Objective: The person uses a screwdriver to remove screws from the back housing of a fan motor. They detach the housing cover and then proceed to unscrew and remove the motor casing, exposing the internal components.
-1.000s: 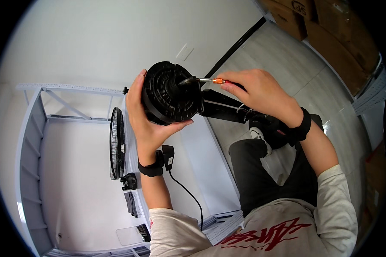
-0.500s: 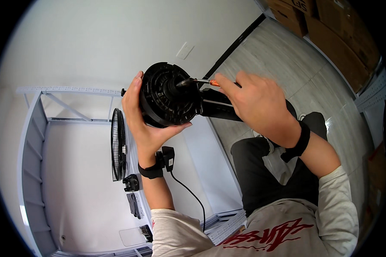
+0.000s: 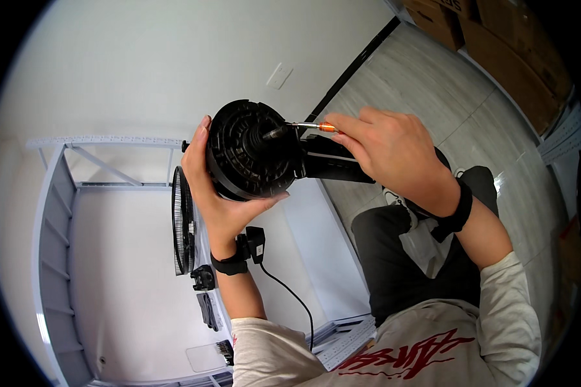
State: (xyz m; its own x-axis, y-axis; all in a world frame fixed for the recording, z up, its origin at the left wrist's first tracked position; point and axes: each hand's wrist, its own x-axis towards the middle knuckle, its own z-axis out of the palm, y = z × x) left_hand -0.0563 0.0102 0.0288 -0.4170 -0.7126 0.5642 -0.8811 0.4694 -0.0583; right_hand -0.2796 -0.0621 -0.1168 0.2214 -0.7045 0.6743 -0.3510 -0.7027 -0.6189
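Note:
My left hand [image 3: 223,209] grips the rim of a round black fan motor housing [image 3: 242,158], fingers along its left side and thumb across the bottom. A metal shaft [image 3: 274,133] sticks out from the ribbed centre of this housing. From its right side runs a black fan neck [image 3: 337,168], passing under my other arm. Pinched in my right hand [image 3: 397,151] is a screwdriver with an orange handle [image 3: 327,127]. Its steel blade points left at the housing's upper right edge; the tip's exact seat is too small to make out.
A round black fan grille [image 3: 182,222] stands on edge at the white table [image 3: 129,271]. Near it lie a small black part [image 3: 203,278] and a dark strap-like item [image 3: 208,311]. A black adapter [image 3: 256,244] with a cable is by my left wrist. Cardboard boxes [image 3: 507,58] sit far right.
The motor housing has dropped slightly in the picture. My right hand has shifted a little right with the screwdriver, whose blade now shows more plainly at the housing's edge.

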